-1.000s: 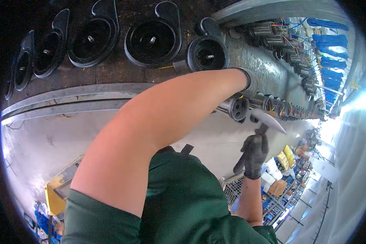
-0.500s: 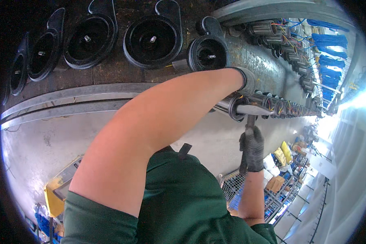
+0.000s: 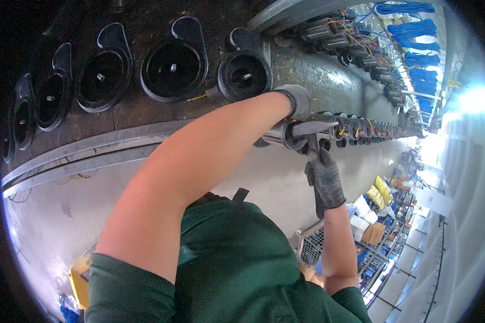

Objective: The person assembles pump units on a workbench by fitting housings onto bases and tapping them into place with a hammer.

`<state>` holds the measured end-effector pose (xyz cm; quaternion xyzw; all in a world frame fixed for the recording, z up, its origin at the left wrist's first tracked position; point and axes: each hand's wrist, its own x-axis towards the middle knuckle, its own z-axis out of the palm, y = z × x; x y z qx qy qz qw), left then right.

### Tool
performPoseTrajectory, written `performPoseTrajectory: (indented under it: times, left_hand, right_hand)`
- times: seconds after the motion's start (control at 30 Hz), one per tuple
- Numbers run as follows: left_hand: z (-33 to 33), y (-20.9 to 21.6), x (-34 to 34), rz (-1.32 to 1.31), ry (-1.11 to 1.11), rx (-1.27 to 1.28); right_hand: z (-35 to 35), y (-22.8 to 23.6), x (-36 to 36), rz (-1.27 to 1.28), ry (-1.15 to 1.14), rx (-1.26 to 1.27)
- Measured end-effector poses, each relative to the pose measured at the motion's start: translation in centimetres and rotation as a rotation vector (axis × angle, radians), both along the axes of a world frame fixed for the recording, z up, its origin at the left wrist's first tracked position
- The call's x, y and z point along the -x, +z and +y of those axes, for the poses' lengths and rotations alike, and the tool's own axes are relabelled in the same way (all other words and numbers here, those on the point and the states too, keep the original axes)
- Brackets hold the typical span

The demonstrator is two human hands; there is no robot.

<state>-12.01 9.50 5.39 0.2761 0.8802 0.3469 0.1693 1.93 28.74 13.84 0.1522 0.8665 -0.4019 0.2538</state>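
Head view: right hand (image 3: 326,177) curls its fingers around a hammer (image 3: 314,127); left hand's (image 3: 299,100) grip I cannot tell.

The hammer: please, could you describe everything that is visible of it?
The hammer has a long grey head, metal by its look, and a dark handle. The gloved right hand grips the handle, whose lower end shows below the grip. The head lies roughly level, one end at a dark-rimmed metal cylinder; whether they touch is unclear.
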Motion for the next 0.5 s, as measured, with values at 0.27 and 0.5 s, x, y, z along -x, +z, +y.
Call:
performPoseTrajectory:
  times: [0.27, 0.5]
  left_hand:
    - [-0.3, -0.2, -1.0, 0.159, 0.060, 0.033]
    - [-1.2, 1.0, -2.5, 0.157, 0.041, 0.118]
  right_hand:
    - [2.0, -3.9, -2.1, 0.108, 0.112, -0.119]
    - [1.2, -0.6, 0.5, -0.015, 0.038, 0.112]
